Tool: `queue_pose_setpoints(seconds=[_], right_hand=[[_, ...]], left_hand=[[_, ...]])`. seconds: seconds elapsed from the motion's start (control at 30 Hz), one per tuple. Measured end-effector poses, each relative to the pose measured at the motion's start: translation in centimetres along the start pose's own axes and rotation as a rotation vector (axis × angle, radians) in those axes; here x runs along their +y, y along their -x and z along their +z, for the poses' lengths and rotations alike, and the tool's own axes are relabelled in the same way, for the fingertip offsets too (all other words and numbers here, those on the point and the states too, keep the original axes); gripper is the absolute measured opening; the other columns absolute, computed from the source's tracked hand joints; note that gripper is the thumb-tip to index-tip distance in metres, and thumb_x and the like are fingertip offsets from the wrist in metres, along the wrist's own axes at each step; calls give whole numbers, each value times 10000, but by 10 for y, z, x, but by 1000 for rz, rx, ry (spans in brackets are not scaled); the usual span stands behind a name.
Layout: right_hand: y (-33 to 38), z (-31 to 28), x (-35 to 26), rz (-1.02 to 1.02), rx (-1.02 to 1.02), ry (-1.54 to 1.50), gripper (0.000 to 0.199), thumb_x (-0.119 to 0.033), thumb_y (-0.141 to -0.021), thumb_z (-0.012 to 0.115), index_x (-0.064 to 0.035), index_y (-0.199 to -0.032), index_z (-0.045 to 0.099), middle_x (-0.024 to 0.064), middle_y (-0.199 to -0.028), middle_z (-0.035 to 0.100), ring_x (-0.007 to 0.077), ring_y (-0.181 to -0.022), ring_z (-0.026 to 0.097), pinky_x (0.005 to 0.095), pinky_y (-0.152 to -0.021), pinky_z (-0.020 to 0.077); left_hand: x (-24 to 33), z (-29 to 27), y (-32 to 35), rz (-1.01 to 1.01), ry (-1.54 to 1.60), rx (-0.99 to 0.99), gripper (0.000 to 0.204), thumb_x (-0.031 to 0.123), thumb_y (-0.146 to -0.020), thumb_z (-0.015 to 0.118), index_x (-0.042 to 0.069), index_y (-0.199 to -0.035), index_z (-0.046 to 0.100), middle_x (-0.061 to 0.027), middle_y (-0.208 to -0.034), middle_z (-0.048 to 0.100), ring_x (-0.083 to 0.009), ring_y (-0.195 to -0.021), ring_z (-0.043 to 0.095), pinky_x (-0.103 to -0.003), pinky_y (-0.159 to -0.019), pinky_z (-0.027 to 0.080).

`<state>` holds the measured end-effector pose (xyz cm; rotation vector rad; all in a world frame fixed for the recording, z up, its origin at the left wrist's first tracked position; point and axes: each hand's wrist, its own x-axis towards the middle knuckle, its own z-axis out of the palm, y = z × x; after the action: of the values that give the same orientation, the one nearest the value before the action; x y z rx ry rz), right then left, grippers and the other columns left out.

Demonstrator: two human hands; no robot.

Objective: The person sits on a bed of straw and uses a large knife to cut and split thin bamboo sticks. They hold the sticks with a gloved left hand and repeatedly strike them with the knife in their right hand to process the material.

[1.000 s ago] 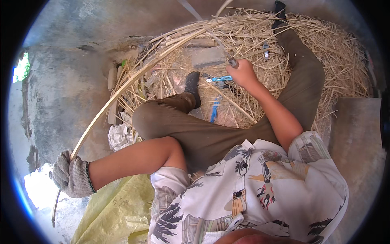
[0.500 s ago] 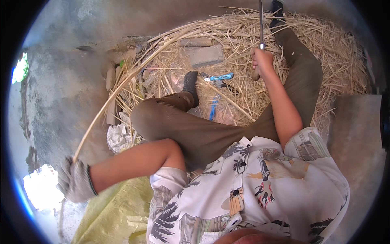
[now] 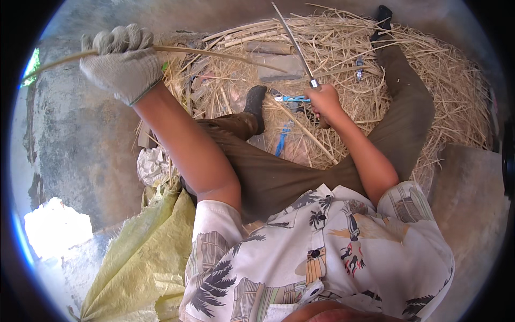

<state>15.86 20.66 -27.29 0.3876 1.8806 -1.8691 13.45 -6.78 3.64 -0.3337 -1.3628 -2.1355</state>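
Note:
In a pale knitted glove, my left hand is raised at the upper left. Its fingers are wrapped around a long thin tan strip, which looks like cane or bamboo. One end of the strip runs off to the left and the other reaches over the straw in the middle. My bare right hand grips the handle of a knife above the straw. The long, narrow blade tilts up and to the left, apart from the strip. Behind the right hand lies a blue-handled tool, partly hidden.
Loose strips and shavings cover the ground around my outstretched legs. A grey block lies beyond my left foot. Left of my legs are a crumpled white bag and a yellow-green woven sack. A blue strip lies between my legs.
My left hand has swung from the lower left to the upper left, still holding the strip. My right hand has come left and nearer, and the knife blade has tipped leftward.

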Motion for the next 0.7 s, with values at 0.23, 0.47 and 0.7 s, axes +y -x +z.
queue_pose_setpoints(seconds=[0.23, 0.47, 0.7], right_hand=[[6, 16, 16, -196, -1, 306, 271, -223, -799, 679, -17, -641, 599, 32, -515, 529, 148, -453, 515, 345, -462, 413], [22, 38, 26, -300, -83, 248, 303, -253, -795, 675, 7, -668, 584, 121, -581, 579, 251, -541, 567, 419, -578, 456], [21, 31, 30, -11, -159, 263, 292, -233, -789, 657, 10, -653, 569, 125, -561, 544, 238, -535, 552, 416, -570, 447]], left_hand=[[1, -5, -8, -155, 13, -94, 584, 382, -1002, 326, 206, -445, 324, 25, -436, 259, -149, -406, 201, -325, -450, 188], [-8, 9, -4, -95, -57, -105, 593, 418, -993, 329, 222, -434, 318, 23, -425, 242, -155, -409, 190, -332, -458, 173], [-13, 43, 12, -13, -129, 124, 585, 425, -988, 332, 228, -438, 320, 26, -426, 255, -160, -410, 185, -341, -459, 177]])
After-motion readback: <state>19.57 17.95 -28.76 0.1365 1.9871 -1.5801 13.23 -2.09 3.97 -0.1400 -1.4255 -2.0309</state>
